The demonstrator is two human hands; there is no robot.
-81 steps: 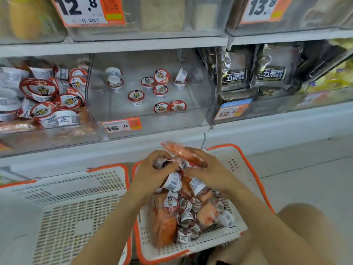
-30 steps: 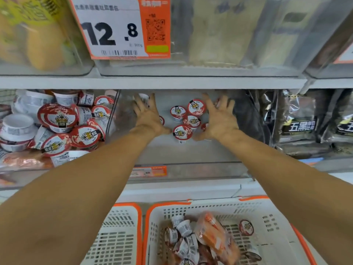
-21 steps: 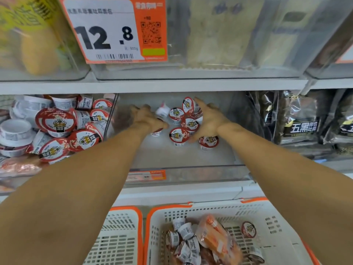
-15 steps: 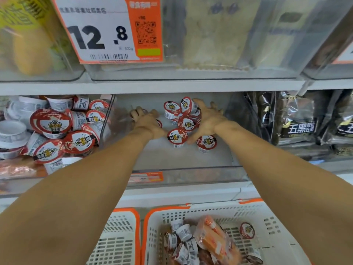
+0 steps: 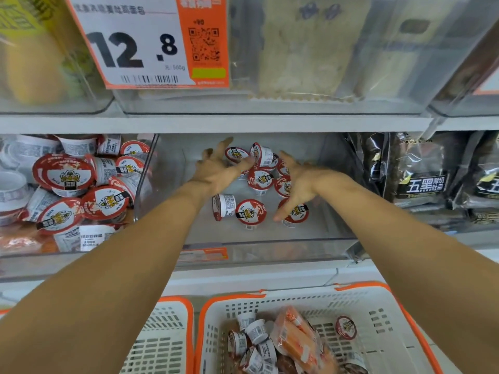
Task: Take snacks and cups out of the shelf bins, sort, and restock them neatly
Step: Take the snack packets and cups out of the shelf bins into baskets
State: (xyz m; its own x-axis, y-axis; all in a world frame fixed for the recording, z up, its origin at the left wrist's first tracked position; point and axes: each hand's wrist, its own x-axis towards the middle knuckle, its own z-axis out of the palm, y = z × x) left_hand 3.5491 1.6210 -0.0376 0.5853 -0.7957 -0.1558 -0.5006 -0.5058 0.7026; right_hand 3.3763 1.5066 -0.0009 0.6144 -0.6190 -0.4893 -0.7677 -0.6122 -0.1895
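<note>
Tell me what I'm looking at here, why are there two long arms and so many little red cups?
The camera sits on a person's head, so you see their own arms reaching forward. The left hand and right hand are open, spread on either side of a bunch of small red-lidded cups inside a clear shelf bin. Neither hand holds anything. Below is a white basket with more cups and orange snack packs. The big tag shows a price.

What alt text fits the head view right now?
Both hands, left and right, reach open-fingered into a clear bin, flanking a cluster of red-lidded cups. Below, a white basket holds more cups and orange packets.
</note>
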